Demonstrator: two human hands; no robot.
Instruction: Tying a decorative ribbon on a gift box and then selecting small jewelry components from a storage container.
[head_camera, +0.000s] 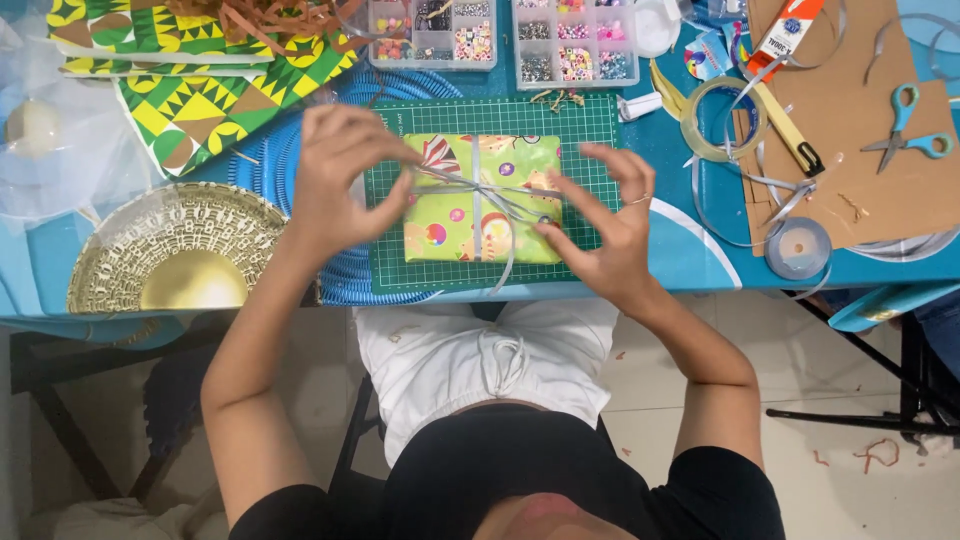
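Tying one ribbon (495, 200), two hands.

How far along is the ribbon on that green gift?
Wrapping looks done: the green gift box is fully papered on the cutting mat. In hand: left hand and right hand pull the silver ribbon crossed over it. Left: no finished bow shows.

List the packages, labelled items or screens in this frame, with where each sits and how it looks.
Wrapped gift box: centre, on the green cutting mat; rectangular, lime-green patterned paper, silver ribbon pulled by left hand and right hand.
Two bead organisers: top centre; clear compartmented boxes, mixed colours.
Labelled tube: top right; white and orange.
Patterned paper sheets: top left; green, yellow.
No screens.
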